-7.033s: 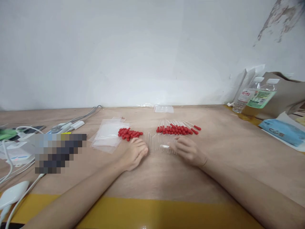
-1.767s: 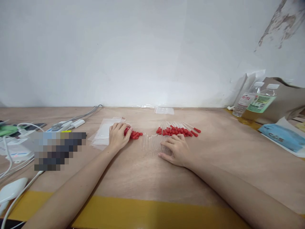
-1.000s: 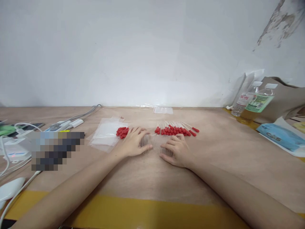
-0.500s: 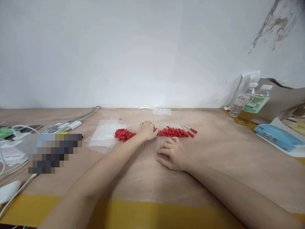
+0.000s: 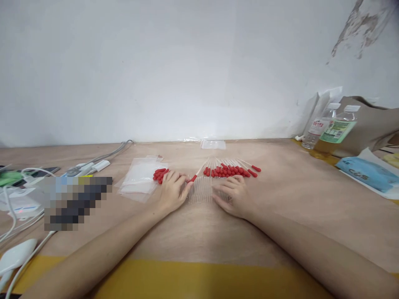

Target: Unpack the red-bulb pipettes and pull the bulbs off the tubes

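My left hand [image 5: 172, 192] is closed in a pinch on a glass dropper [image 5: 199, 170] at its red bulb end, with the clear tube slanting up and to the right. Just behind that hand lies a small pile of loose red rubber bulbs [image 5: 159, 174]. My right hand [image 5: 234, 196] lies with its fingers stretched over a row of bare clear glass tubes [image 5: 200, 193] between the two hands. Behind the tubes lies a row of finished droppers with red bulbs [image 5: 233, 170].
Clear plastic bags [image 5: 139, 179] lie left of the bulbs, and another small bag [image 5: 213, 144] by the wall. Cables and chargers [image 5: 90, 165] crowd the left side. Two plastic bottles [image 5: 333, 128], a brown bag and a blue pack [image 5: 367, 172] stand at the right.
My left hand went from the bulb pile to the row of droppers and came back toward me with one red-bulbed dropper pinched. My right hand has stayed on the glass tubes.
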The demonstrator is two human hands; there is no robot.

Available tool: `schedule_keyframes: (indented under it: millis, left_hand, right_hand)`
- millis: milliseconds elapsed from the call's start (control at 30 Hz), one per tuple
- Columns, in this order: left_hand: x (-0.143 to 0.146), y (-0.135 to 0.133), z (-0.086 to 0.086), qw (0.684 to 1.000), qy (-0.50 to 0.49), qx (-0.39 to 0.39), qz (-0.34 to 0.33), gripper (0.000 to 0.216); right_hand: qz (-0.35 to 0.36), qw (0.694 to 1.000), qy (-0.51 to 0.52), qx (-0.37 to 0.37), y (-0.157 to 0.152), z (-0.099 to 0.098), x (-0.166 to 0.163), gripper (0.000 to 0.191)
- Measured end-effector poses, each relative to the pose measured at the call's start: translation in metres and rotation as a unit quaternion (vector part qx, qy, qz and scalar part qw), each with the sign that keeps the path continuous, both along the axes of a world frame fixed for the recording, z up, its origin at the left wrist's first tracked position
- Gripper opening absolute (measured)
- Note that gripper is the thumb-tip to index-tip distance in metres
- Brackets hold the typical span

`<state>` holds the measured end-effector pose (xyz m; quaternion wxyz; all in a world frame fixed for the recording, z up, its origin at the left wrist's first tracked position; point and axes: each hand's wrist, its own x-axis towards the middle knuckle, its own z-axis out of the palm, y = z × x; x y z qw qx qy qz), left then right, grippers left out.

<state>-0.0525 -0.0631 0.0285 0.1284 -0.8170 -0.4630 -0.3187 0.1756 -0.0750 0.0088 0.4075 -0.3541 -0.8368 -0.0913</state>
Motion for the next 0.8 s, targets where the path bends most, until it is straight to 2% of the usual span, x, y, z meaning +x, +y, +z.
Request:
schedule_keyframes:
  millis: [100,167,233,367,467,600,800]
  left_hand:
    - [0.001,-0.003,-0.007,0.999,0.011,0.008,-0.050,0.016]
    - [0.004,-0.003,-0.009,0.997,0.020,0.011,-0.080,0.015]
    - [0.005,-0.002,-0.010,0.994,0.028,0.016,-0.101,0.015]
    - [0.004,-0.002,-0.009,0.993,0.021,0.029,-0.109,0.015]
    - [0.003,-0.003,-0.008,0.993,0.013,0.031,-0.116,0.015]
    - [0.008,-0.004,-0.008,0.986,0.038,0.032,-0.156,0.023]
    - [0.013,-0.004,-0.010,0.979,0.088,0.053,-0.178,0.013]
  right_hand:
    - [-0.072,0.995,0.046,0.060,0.000,0.001,0.001,0.030]
    - [-0.087,0.993,0.029,0.081,0.000,0.000,0.001,0.037]
    - [-0.072,0.994,-0.010,0.081,0.002,-0.002,0.001,0.035]
    - [-0.024,0.997,-0.058,0.054,0.005,-0.006,-0.001,0.016]
    - [-0.007,0.997,-0.065,0.032,0.006,-0.006,-0.002,0.016]
    - [0.014,0.998,-0.063,0.020,0.004,-0.004,-0.005,0.018]
    - [0.043,0.997,-0.062,0.025,0.003,-0.003,-0.010,0.017]
